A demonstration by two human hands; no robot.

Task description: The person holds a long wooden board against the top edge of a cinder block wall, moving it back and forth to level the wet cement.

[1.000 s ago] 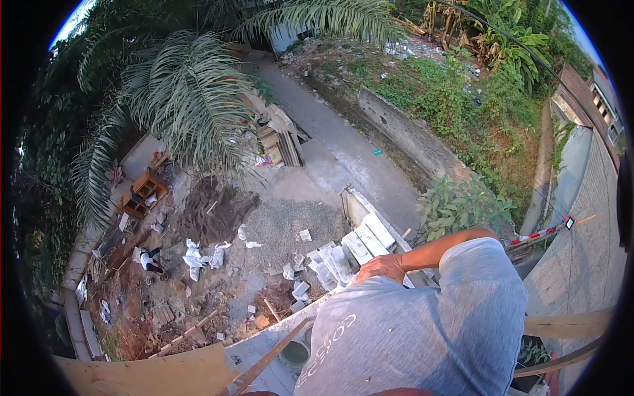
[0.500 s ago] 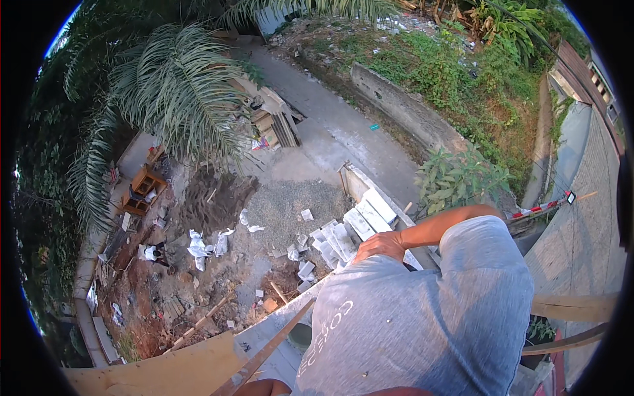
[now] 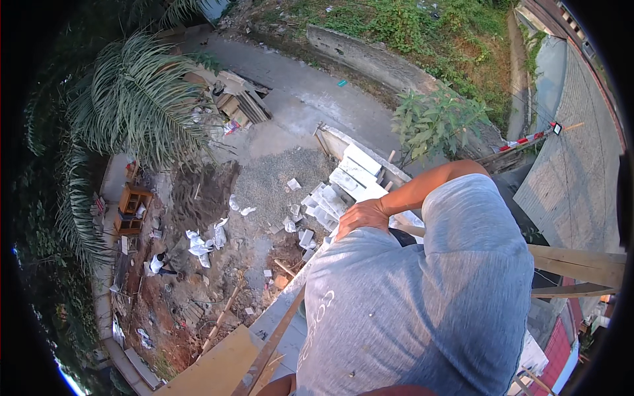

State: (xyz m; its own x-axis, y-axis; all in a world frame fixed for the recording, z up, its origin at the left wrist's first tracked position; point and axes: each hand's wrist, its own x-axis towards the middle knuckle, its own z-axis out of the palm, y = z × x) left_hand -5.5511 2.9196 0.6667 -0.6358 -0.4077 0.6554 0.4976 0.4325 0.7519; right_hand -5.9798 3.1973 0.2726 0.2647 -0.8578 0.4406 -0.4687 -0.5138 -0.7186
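My right arm bends sharply at the elbow, out of the short sleeve of my grey T-shirt [image 3: 416, 303]. My right hand [image 3: 362, 216] is beside the shirt's upper edge, its back upward and its fingers curled down together. Whatever lies under those fingers is hidden. Under the forearm show a short piece of pale wood [image 3: 408, 230] and something dark; whether the hand touches them I cannot tell. Beyond the hand, far below, white blocks [image 3: 356, 173] are stacked against a low wall [image 3: 343, 140]. A little skin shows at the bottom edge, but my left hand is out of the picture.
I am high above a yard. Wooden beams [image 3: 574, 266] cross at right, and a slanting plank [image 3: 267, 350] and a tan board [image 3: 218, 360] lie at lower left. Below are a gravel heap [image 3: 274, 178], white sacks [image 3: 198, 245], a wooden cabinet [image 3: 134, 201] and another person [image 3: 157, 264].
The view has shifted, so yard, road and wall sit higher in the picture. My right hand and forearm appear higher and slightly further left, the hand still curled down. The person below has changed posture.
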